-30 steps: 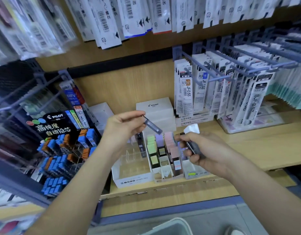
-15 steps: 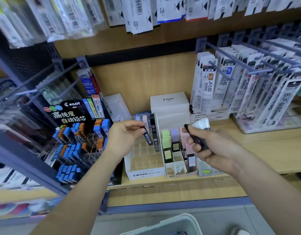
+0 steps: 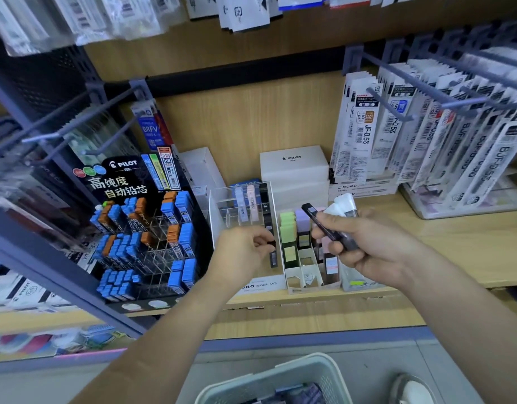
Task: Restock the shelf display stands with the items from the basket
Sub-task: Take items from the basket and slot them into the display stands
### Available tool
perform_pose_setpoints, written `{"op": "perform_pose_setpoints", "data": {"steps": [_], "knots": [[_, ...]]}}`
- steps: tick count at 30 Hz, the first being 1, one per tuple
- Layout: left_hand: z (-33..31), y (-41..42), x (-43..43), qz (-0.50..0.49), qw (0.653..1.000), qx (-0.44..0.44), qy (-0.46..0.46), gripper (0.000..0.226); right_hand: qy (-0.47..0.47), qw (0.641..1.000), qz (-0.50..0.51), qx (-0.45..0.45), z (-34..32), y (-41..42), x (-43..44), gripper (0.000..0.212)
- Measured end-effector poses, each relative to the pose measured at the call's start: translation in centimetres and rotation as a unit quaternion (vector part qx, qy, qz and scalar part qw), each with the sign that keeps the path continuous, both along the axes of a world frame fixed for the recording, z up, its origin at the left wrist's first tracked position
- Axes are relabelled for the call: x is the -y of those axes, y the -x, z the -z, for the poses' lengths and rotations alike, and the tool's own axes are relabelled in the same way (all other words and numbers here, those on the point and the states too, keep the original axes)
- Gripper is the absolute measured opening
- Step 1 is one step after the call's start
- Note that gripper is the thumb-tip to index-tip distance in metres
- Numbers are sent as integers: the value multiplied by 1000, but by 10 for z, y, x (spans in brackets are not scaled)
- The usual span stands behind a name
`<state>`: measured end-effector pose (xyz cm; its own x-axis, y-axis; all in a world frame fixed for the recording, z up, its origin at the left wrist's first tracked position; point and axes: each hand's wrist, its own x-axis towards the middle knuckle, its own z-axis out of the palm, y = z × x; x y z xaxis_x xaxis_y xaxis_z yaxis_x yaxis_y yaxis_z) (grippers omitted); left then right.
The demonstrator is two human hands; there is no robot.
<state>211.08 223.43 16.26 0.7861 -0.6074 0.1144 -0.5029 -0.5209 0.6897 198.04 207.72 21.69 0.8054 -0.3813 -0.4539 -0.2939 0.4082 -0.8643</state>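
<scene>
Wooden shelf (image 3: 470,252) is carrying a clear stand (image 3: 239,211) near its front edge, where the left hand (image 3: 239,252) is pinching a black case (image 3: 272,252) into the rightmost slot; it should go in upright and fully seated. The right hand (image 3: 365,243) is closed around spare cases (image 3: 327,228), and the basket (image 3: 277,380) is waiting below.

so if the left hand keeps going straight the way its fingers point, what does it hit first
Most likely the black lead case standing in the rightmost column of the clear MONO stand. The left hand has its fingertips right at that case, apparently touching it. Beyond it is the stand's right wall; depth is unclear.
</scene>
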Motion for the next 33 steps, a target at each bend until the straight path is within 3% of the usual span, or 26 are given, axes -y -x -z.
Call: {"op": "perform_pose_setpoints", "data": {"steps": [5, 11, 15, 17, 19, 21, 22, 26, 30, 33], "knots": [[14, 9, -3, -3, 1000, 12, -2, 16, 3, 1000, -10, 0, 1, 1, 1, 9], [23, 6, -5, 63, 977, 194, -58, 11, -4, 1000, -6, -3, 3, 1, 0, 16], [23, 4, -3, 53, 971, 218, -86, 9, 7, 1000, -11, 3, 7, 0, -5, 9], [12, 6, -1, 31, 983, 173, -53, 10, 15, 1000, -17, 6, 8, 0, -7, 6], [-11, 9, 3, -23, 998, 12, 53, 13, 29, 999, -22, 7, 8, 0, -9, 6], [-35, 12, 4, -40, 958, -225, 175, 22, 48, 999, -24, 7, 9, -1, -12, 10], [-44, 14, 4, -26, 934, -292, 205, 23, 58, 998, -26, 7, 9, -1, -13, 12], [-56, 21, 2, 30, 925, -330, 184, 9, 97, 995, -29, 9, 10, -2, -20, 17], [-58, 16, 0, 19, 906, -364, 215, 20, 102, 994, -25, 15, 12, -2, -22, 19], [-59, 2, -8, -21, 918, -312, 243, 17, 59, 998, 3, 2, 10, -4, -16, 30]]}}
